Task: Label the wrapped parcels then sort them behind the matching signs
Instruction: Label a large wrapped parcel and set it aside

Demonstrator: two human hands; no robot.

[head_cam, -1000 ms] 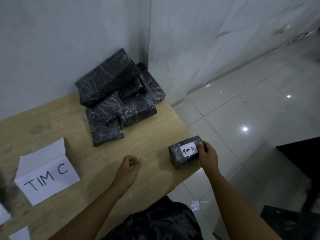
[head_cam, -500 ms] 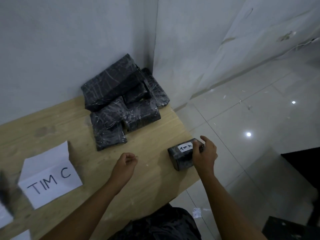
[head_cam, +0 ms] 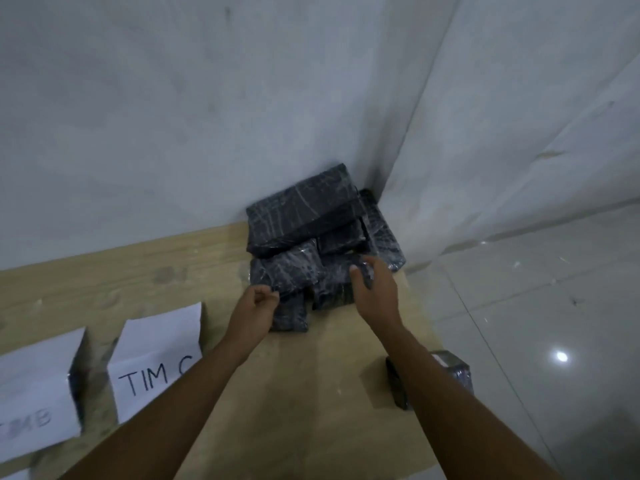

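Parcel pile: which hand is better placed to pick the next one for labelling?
Right. The right hand has thumb and fingers around a front parcel in the pile; the left hand is a curled fist at the near edge, gripping nothing visible.

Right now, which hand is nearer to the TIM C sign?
Left. The left hand is just right of the sign, at the edge of the parcel pile; the right hand is farther right, gripping a parcel.
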